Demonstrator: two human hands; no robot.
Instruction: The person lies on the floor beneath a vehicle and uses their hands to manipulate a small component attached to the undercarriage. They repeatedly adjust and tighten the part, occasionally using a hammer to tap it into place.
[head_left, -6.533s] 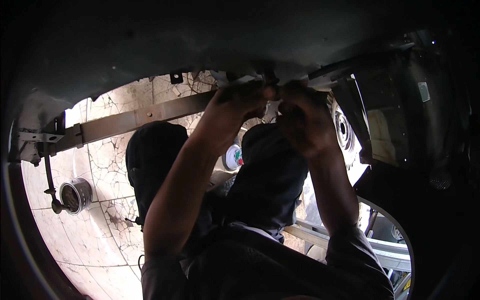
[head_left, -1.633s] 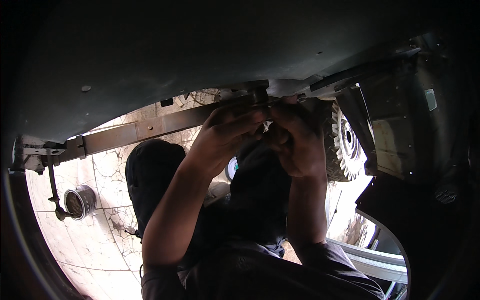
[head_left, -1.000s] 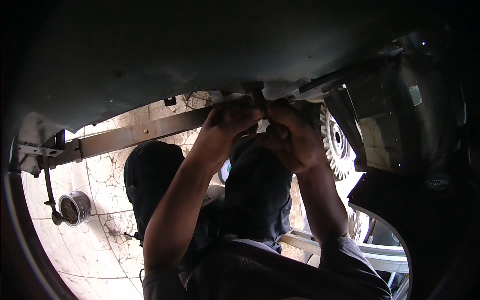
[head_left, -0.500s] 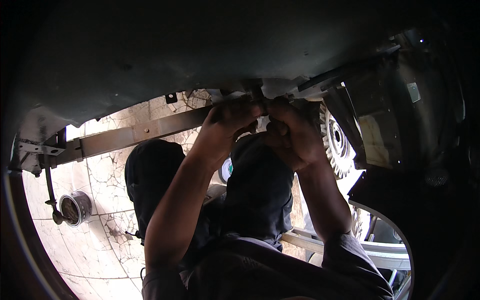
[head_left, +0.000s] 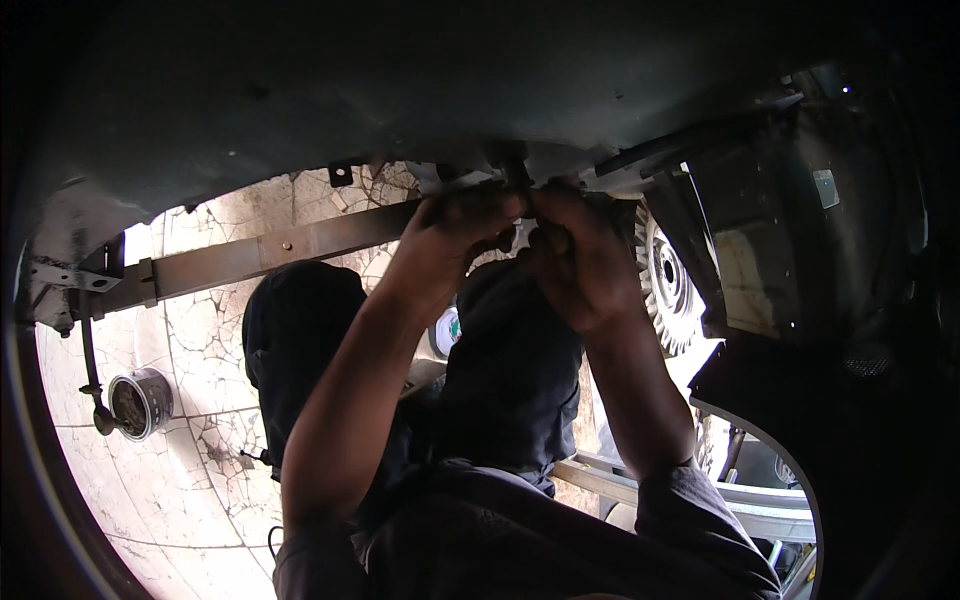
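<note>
Both my arms reach up to the underside of a large dark body panel. A short dark cylindrical part hangs below its edge, between my hands. My left hand has its fingers curled and thumb pressed in at the lower end of that part. Close against it on the other side, my right hand is closed too, thumb and fingers bent inward. The fingertips almost meet. Shadow and the fingers themselves hide what either hand grips there.
A rusty metal bar crosses at the left, ending at a bracket. Beneath stands an open can on the cracked tile floor. At right are a treaded wheel and a curved dark panel edge. My knees are bent below my hands.
The whole view has shifted slightly. My right fingers and wrist have turned a little around the dark part; my left hand stays pressed at the same spot.
</note>
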